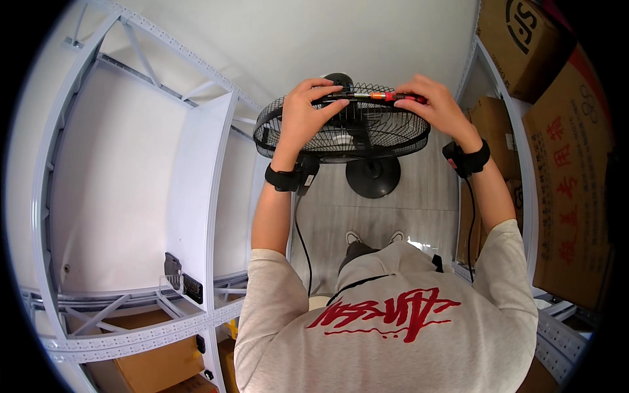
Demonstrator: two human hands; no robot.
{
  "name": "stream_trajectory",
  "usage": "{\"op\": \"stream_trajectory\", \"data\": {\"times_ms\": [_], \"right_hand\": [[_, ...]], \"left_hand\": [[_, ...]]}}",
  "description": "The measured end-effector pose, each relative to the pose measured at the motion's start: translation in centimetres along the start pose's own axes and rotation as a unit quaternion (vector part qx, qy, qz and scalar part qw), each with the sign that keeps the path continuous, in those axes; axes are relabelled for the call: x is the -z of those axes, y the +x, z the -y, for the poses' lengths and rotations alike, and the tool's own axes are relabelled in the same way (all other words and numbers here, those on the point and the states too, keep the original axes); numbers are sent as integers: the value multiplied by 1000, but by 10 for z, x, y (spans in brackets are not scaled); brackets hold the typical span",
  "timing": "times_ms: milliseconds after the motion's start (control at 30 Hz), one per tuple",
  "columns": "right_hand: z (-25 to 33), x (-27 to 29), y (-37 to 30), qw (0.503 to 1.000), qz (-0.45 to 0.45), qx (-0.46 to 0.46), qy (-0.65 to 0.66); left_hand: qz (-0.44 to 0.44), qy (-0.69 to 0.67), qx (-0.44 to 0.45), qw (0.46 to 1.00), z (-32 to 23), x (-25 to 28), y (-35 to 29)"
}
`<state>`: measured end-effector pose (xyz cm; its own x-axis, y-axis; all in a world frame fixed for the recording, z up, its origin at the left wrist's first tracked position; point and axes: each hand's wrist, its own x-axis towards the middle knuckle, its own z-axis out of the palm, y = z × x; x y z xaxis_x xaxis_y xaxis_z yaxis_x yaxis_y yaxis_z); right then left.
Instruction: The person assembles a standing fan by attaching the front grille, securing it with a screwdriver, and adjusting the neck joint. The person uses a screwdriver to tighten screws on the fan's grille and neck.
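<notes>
A white metal rack (213, 164) is filling the left of the frame, its upright edge running down toward the lower center. A 2nd rack (530, 196) is bounding the right side, with brown cardboard boxes (570, 170) standing in it. Between the 2 racks, grey floor (416, 209) is stretching through the middle, showing to the left and right of the fan's round base (373, 178).

The black fan (386, 134) is standing at upper center, its wire guard spreading wide above the base. The guard's left edge is overlapping the left rack in view; whether they are touching, I cannot tell. Its right edge is leaving a gap before the right rack.

At upper center, the left hand (304, 111) is curling over the guard's upper left rim, thumb and fingers lying around the tool's dark end; I cannot tell whether they are closing on anything. The right hand (436, 105) is clamping the tool's red end with thumb and bent fingers. Black bands (283, 179) are circling both wrists, and 2 cables are trailing downward. The slim red-and-black tool (373, 96) is lying nearly level between the 2 hands, along the guard's upper edge.
</notes>
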<state>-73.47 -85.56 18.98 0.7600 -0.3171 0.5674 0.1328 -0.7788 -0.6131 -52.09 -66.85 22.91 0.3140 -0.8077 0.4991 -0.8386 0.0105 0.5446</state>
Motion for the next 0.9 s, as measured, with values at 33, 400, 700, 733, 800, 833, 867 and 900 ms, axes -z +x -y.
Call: {"op": "stream_trajectory", "data": {"times_ms": [33,400,700,733,800,833,867,900], "right_hand": [[2,4,0,996,46,-72,27],[7,-2,0,999,-14,38,-2],[16,-1,0,999,19,11,-36],[14,-3,-2,997,-7,46,-65],[11,-2,-3,993,-22,65,-99],[9,-1,-4,993,-12,49,-103],[7,0,-3,994,-1,34,-107],[8,-1,-2,999,9,-12,-47]], "left_hand": [[-1,2,-5,1000,1,1,-1],[0,1,-8,1000,2,0,1],[-4,-4,-10,1000,4,2,-1],[-3,-4,-9,1000,3,2,-1],[0,-1,-8,1000,0,2,-1],[-1,1,-9,1000,0,2,-1],[-2,3,-11,1000,1,2,-1],[-2,4,-13,1000,1,2,0]]}}
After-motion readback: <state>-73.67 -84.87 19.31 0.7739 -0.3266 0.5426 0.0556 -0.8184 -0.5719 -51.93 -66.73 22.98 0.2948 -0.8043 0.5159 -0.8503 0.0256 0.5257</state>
